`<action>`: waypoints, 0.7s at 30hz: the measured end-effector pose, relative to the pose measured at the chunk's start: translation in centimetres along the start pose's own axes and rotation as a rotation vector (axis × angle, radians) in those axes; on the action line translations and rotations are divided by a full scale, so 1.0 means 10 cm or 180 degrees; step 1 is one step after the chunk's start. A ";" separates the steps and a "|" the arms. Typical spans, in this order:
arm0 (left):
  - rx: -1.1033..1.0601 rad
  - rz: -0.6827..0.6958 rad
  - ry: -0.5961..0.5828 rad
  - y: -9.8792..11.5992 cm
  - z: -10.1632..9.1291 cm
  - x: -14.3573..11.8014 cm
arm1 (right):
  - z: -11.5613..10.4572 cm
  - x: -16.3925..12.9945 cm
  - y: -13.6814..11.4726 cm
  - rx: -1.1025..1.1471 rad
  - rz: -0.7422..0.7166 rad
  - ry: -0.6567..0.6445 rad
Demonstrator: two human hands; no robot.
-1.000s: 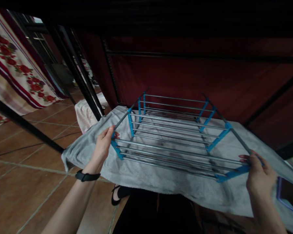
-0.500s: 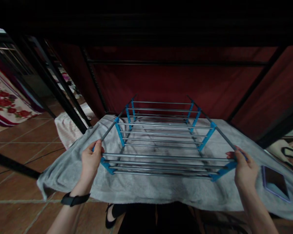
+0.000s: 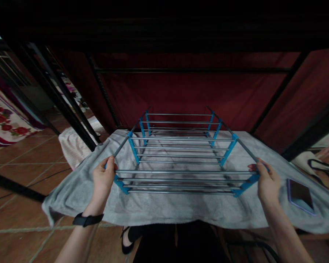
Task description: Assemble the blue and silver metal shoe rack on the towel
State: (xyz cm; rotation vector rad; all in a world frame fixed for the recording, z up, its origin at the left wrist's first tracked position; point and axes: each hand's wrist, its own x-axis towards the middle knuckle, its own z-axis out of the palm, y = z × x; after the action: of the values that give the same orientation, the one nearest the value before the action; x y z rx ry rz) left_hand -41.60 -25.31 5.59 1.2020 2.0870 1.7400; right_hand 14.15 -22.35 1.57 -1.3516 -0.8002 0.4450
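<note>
A shoe rack (image 3: 178,172) of thin grey metal tubes with blue plastic side pieces lies in front of me, its long sides pointing away from my body. My left hand (image 3: 102,175) is closed around its near left corner, thumb on top by the blue joint. At the near right corner, my right hand (image 3: 268,183) grips the rack in the same way, its fingers curled round the tube end. The hands partly hide both near corner joints. Beneath the rack spreads a grey cloth (image 3: 164,213).
A phone with a purple edge (image 3: 301,196) lies on the cloth right of my right hand. Dark metal posts (image 3: 60,96) stand at the left, beside a striped cloth (image 3: 73,144). A dark red curtain (image 3: 178,91) hangs behind the rack. Light sandals (image 3: 308,166) sit at the far right.
The rack's right side, my right hand and the phone appear slightly further left as the view shifts. Both hands keep their hold on the near corners.
</note>
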 end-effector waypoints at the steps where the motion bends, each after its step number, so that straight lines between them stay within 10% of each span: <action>1: -0.0007 0.0004 -0.0006 0.00 0.00 0.00 | 0.00 -0.01 -0.01 -0.0005 0.0005 -0.0012; 21: -0.0757 -0.0241 -0.0295 -0.13 -0.11 -0.30 | -0.12 -0.08 0.20 0.0482 0.0107 -0.0409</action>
State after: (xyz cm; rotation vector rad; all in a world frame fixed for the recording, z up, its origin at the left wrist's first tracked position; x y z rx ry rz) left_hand -40.88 -28.13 3.75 1.0981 1.7903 1.8005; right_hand 14.81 -23.33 -0.57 -1.2061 -0.8331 0.6118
